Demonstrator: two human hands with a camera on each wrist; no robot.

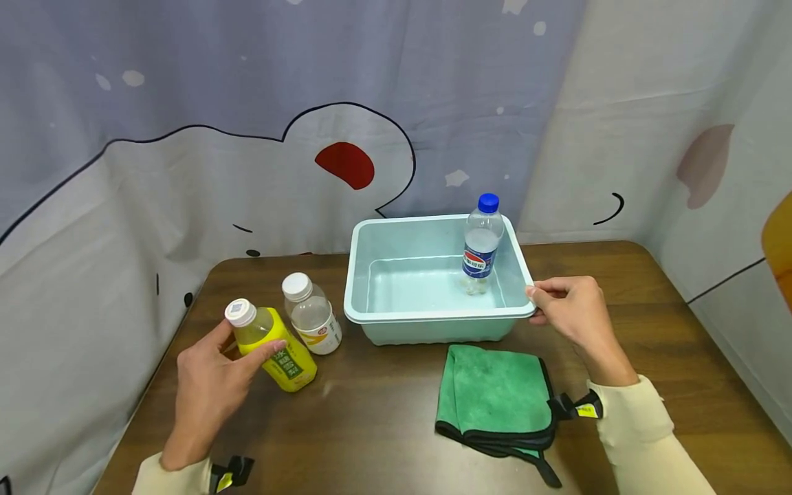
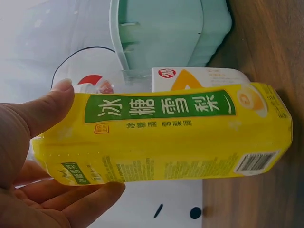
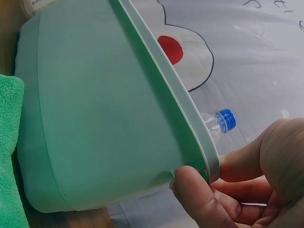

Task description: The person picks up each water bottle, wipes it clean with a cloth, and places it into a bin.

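Observation:
My left hand [image 1: 213, 375] grips a yellow-labelled bottle [image 1: 272, 344] with a white cap, tilted on the table at the front left; thumb and fingers wrap its upper part [image 2: 156, 137]. A clear bottle with a white cap [image 1: 311, 315] stands just behind it. My right hand [image 1: 566, 306] pinches the right front corner of the pale green tub's rim [image 1: 529, 302], thumb [image 3: 199, 194] under the rim [image 3: 209, 161]. Inside the tub stands a clear bottle with a blue cap [image 1: 482, 240], also in the right wrist view [image 3: 221, 121].
A folded green cloth [image 1: 495, 399] with black edging lies in front of the tub on the brown table [image 1: 383, 412]. A printed curtain [image 1: 247, 137] hangs close behind and to the sides of the table.

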